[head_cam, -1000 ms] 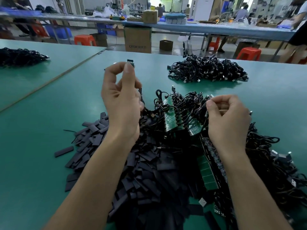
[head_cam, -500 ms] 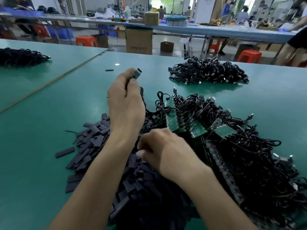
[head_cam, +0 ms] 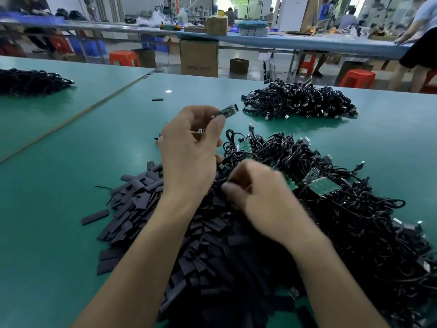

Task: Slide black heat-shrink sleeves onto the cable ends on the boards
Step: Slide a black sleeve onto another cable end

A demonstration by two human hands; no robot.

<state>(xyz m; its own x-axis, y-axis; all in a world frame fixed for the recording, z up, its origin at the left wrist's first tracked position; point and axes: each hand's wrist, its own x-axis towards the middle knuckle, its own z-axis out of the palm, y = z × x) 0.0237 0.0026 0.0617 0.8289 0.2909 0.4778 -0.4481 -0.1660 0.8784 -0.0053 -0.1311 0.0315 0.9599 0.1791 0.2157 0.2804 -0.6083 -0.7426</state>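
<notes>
While the left hand (head_cam: 189,159) pinches a small board (head_cam: 227,111) above the green table (head_cam: 59,162), the blurred right hand (head_cam: 262,197) curls its fingers at the heap of black sleeves (head_cam: 142,197); whether it grasps one cannot be told. More cabled boards (head_cam: 326,187) lie tangled just beside the heap, on its right.

The left hand (head_cam: 189,159) pinches a small circuit board (head_cam: 227,111) above the green table (head_cam: 59,209). The right hand (head_cam: 260,195), blurred, reaches with curled fingers into the pile of black heat-shrink sleeves (head_cam: 201,247); whether it holds one is unclear. Tangled cables with green boards (head_cam: 335,204) lie just beside the pile.
</notes>
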